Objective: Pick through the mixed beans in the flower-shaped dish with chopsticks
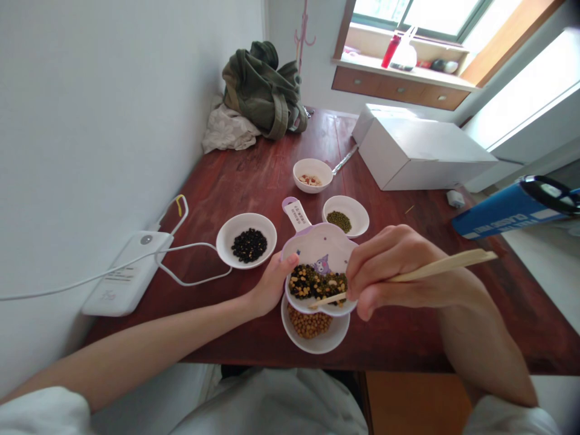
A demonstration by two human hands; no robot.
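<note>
My left hand (272,284) grips a white handled dish (319,248) printed with a cartoon figure, tilting it over a white bowl of yellow soybeans (308,323). The dish holds a mix of dark and yellow beans (317,285). My right hand (394,272) holds wooden chopsticks (439,266), and their tips reach into that mix. To the left sits a white bowl of black beans (247,241). Behind the handle are a small dish of mung beans (345,216) and a small bowl of pale nuts (312,175).
The dark red wooden table (254,175) meets a white wall on the left. A white device with cables (127,272) lies at that edge. A white box (421,151), a blue tube (507,211) and a green bag (265,90) stand around the far side.
</note>
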